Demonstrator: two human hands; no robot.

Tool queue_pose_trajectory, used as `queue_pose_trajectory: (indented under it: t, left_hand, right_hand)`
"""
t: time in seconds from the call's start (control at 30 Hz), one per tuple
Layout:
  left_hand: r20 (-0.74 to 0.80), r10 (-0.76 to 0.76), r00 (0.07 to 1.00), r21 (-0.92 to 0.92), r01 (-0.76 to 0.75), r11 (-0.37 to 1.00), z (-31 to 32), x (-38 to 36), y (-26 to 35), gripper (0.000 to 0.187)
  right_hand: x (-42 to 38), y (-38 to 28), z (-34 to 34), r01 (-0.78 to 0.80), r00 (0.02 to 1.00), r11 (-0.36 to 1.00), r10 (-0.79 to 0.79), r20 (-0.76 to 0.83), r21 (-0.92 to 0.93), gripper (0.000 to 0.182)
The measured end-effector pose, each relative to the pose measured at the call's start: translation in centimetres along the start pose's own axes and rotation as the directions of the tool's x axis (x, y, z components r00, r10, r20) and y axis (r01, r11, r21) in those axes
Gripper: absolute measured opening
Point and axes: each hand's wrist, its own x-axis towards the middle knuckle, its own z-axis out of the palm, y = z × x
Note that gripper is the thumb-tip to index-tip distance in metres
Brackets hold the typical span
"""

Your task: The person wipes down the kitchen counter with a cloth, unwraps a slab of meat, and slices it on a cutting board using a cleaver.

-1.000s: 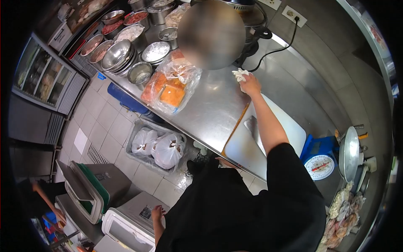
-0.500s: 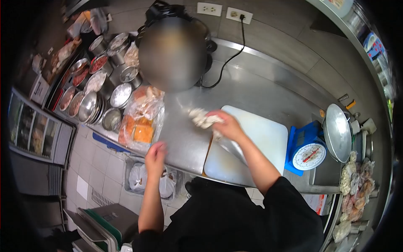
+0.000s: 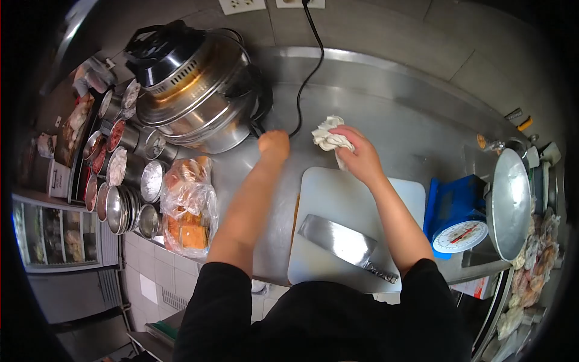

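Observation:
My right hand (image 3: 360,158) grips a crumpled white cloth (image 3: 329,134) above the steel counter, just past the far edge of the white cutting board (image 3: 329,184). A cleaver (image 3: 338,237) lies flat on that board, its handle toward the lower right. My left hand (image 3: 274,146) is closed at the right side of a large round steel cooker (image 3: 199,123) with a black top, by its black side handle and the black cord (image 3: 301,96). What its fingers hold is hidden.
Left of the board lie clear plastic bags of orange blocks (image 3: 193,235). Several steel containers (image 3: 123,208) of food crowd the far left. A blue dial scale (image 3: 455,214) with a steel pan (image 3: 509,205) stands to the right. The cord runs up to a wall outlet (image 3: 300,3).
My left hand has reached forward from the counter's front edge to the cooker's side. My right hand has moved up and right with the cloth. The view has shifted, showing the cleaver fully.

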Motion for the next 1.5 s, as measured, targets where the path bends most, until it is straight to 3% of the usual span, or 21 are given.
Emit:
queue_pose_trajectory:
  t: [0.07,0.13,0.17,0.23,0.33,0.47,0.53,0.67,0.77,0.83,0.9,1.0,1.03,1.07,1.13,1.17,1.23,1.3,1.37,1.47,1.5]
  left_hand:
    - [0.08,0.023,0.997,0.057,-0.027,0.998,-2.6,-0.6,0.0,0.029]
    - [-0.237,-0.145,0.961,-0.26,0.082,0.962,-5.7,-1.7,0.4,0.022]
    - [-0.227,-0.135,0.964,-0.255,0.075,0.964,-6.5,-2.0,0.3,0.022]
    - [-0.461,-0.238,0.855,-0.523,-0.045,0.851,-7.7,-2.3,-0.4,0.028]
    - [-0.389,-0.293,0.873,-0.745,-0.111,0.658,-9.2,-3.6,-0.9,0.033]
    - [-0.402,-0.314,0.86,-0.799,-0.162,0.579,-7.8,-5.7,-1.0,0.027]
    - [-0.465,-0.288,0.837,-0.749,-0.198,0.633,-6.1,-6.5,-0.7,0.023]
    - [-0.526,-0.243,0.815,-0.678,-0.229,0.699,-1.7,-7.3,0.4,0.017]
    - [-0.47,-0.161,0.868,-0.662,-0.226,0.715,1.3,-8.6,0.0,0.033]
    - [-0.5,-0.133,0.856,-0.62,-0.247,0.745,4.2,-10.0,-1.4,0.05]
    - [-0.528,-0.092,0.844,-0.546,-0.254,0.798,5.3,-11.8,-3.1,0.051]
    - [-0.523,-0.059,0.85,-0.536,-0.274,0.799,7.2,-14.1,-5.1,0.052]
    - [-0.509,-0.01,0.861,-0.491,-0.28,0.825,8.8,-14.4,-5.6,0.053]
    - [-0.49,0.035,0.871,-0.444,-0.284,0.85,9.6,-14.7,-5.9,0.054]
    - [-0.481,0.036,0.876,-0.451,-0.282,0.846,9.2,-14.9,-5.5,0.054]
    - [-0.489,0.01,0.872,-0.47,-0.273,0.839,9.1,-14.9,-5.3,0.053]
    - [-0.495,-0.026,0.868,-0.491,-0.255,0.833,9.0,-15.3,-5.0,0.052]
    - [-0.475,-0.022,0.88,-0.469,-0.232,0.853,8.5,-15.4,-5.1,0.051]
    - [-0.502,-0.017,0.865,-0.454,-0.246,0.856,8.7,-15.3,-5.2,0.05]
    - [-0.519,-0.021,0.854,-0.466,-0.263,0.845,9.5,-15.1,-5.5,0.049]
    - [-0.528,-0.027,0.849,-0.491,-0.279,0.825,9.8,-15.0,-5.3,0.048]
  right_hand:
    - [1.3,3.2,1.9,0.021,0.997,0.998,-0.017,0.072,-0.052,0.043]
    - [2.3,6.1,4.7,0.139,0.961,0.963,-0.075,0.265,-0.232,0.049]
    - [2.8,7.3,6.6,0.219,0.92,0.914,-0.078,0.384,-0.341,0.052]
    - [3.4,11.0,10.9,0.523,0.781,0.717,-0.185,0.596,-0.462,0.054]
    - [8.8,11.8,13.9,0.55,0.817,0.613,-0.253,0.519,-0.567,0.05]
    - [17.8,13.9,16.4,0.257,0.965,0.586,-0.197,0.172,-0.769,0.047]
    - [22.2,15.5,17.5,0.341,0.923,0.608,-0.363,0.131,-0.717,0.048]
    - [25.4,15.6,17.6,0.377,0.926,0.656,-0.266,0.267,-0.654,0.043]
    - [23.1,17.4,15.3,0.326,0.945,0.636,-0.238,0.225,-0.7,0.04]
    - [21.6,22.8,13.4,0.089,0.959,0.589,-0.27,-0.091,-0.803,0.039]
    - [18.5,21.0,4.9,-0.122,0.987,0.619,-0.005,-0.158,-0.776,0.041]
    - [11.2,23.7,-7.2,-0.299,0.926,0.377,-0.105,-0.361,-0.877,0.048]
    - [9.5,27.1,-11.3,-0.471,0.88,0.265,0.082,-0.467,-0.841,0.051]
    - [7.0,27.0,-14.1,-0.598,0.8,0.16,0.059,-0.598,-0.785,0.049]
    - [3.8,22.6,-16.2,-0.858,0.514,0.164,0.243,-0.823,-0.487,0.044]
    - [3.5,22.5,-16.1,-0.855,0.519,0.162,0.235,-0.822,-0.494,0.044]
    - [3.3,24.5,-15.2,-0.726,0.684,0.248,0.167,-0.71,-0.642,0.041]
    - [5.7,24.3,-11.6,-0.476,0.822,0.584,0.029,-0.569,-0.657,0.025]
    - [9.3,21.7,-7.0,-0.298,0.874,0.782,-0.008,-0.486,-0.548,0.022]
    - [11.0,13.4,0.3,0.008,0.934,0.78,-0.23,-0.275,-0.626,0.027]
    - [10.1,11.9,3.1,0.069,0.978,0.744,-0.18,-0.101,-0.664,0.03]
